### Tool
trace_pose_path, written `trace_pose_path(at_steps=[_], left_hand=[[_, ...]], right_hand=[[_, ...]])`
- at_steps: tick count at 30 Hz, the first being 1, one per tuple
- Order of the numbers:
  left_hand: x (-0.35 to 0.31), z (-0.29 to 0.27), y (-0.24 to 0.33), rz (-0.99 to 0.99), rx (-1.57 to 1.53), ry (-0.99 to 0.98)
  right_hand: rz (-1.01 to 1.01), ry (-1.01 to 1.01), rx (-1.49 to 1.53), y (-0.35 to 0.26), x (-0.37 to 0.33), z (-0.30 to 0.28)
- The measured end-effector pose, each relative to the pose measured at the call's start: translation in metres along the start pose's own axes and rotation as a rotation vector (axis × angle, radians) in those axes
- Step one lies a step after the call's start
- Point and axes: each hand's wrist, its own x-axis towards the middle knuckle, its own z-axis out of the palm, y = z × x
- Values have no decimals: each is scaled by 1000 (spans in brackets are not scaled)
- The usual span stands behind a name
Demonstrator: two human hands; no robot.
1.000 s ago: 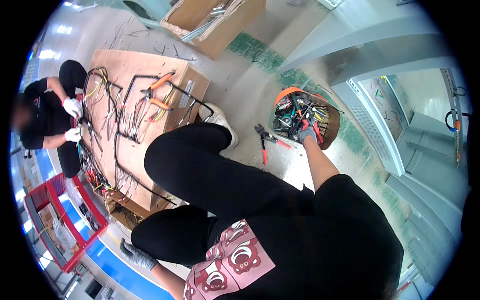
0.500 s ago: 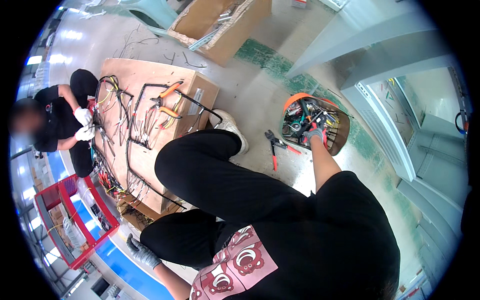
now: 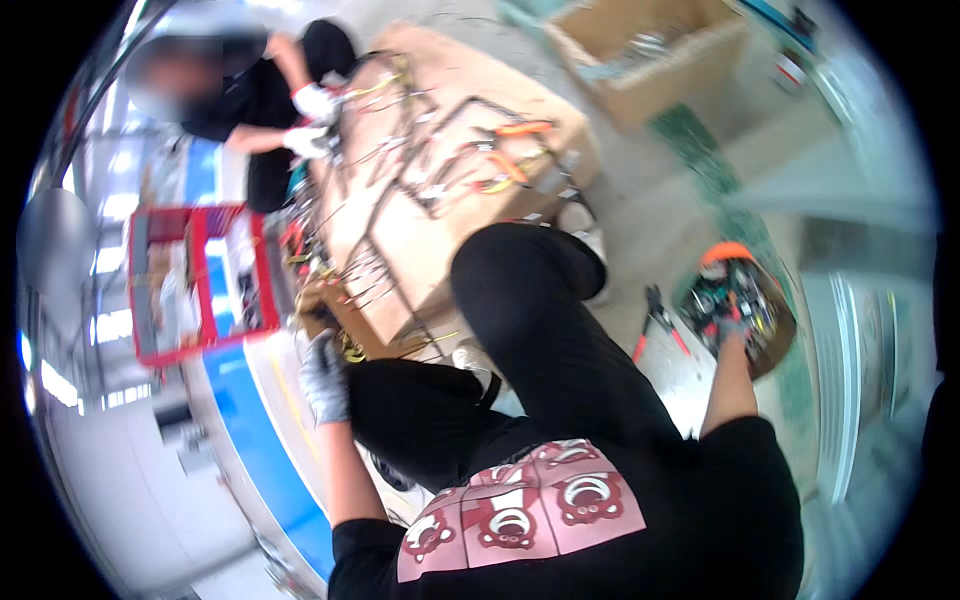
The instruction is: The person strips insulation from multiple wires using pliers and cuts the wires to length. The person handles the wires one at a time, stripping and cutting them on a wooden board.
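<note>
Where my right hand [image 3: 734, 330] dips into the tool bin [image 3: 777, 352], the entries begin.

Right fingers: gloved, low among the tools [image 3: 746, 292], partly hidden and blurred; whether they are wide, narrow or closed on something, I cannot tell. A red piece shows just at their left, touching or merely beside, unclear.

Left hand [image 3: 324, 385]: gloved, beside my left knee, fingers extended and loose, nothing seen in them; well apart from the bin.

Governing relation: the tools lie around and just beyond my right fingers, which reach in over the bin's near side. The right hand is much the nearer. Tool axes: mixed, a jumble, no single direction readable. Bin: on the floor, ahead and to my right, orange along its far rim.

Red-handled cutters [image 3: 655, 302]: one, on the floor just left of the bin, outside it; head pointing away from me, handles spread toward me; nearer my right fingers than my left.

Wooden table [image 3: 490, 75]: box-like, ahead of my knees, left of the cutters, bearing black cable bundles [image 3: 383, 195] and one pair of orange-handled pliers [image 3: 525, 128].

Co-worker's hands [image 3: 315, 103]: two, in white gloves, at the table's far left edge.

Outermost: red frame [image 3: 268, 270], on the left; open cardboard box [image 3: 650, 108], beyond the table.
</note>
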Motion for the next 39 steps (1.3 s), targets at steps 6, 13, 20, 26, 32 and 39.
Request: trace_pose_path(at_steps=[6, 13, 20, 26, 32, 39], left_hand=[[-12, 4, -16, -144, -114, 60], [23, -40, 93, 110, -451, 330], [20, -180, 177, 1124, -254, 510], [-1, -195, 157, 1270, -249, 729], [-33, -199, 110, 1123, -212, 945], [-75, -177, 56, 497, -327, 1146]], right_hand=[[128, -65, 145, -6, -4, -1], [136, 70, 168, -12, -9, -91], [-298, 281, -416, -23, -115, -114], [-710, 231, -310, -43, -201, -100], [-1060, 105, -211, -139, -341, -21], [-1337, -230, -89, -210, -515, 76]])
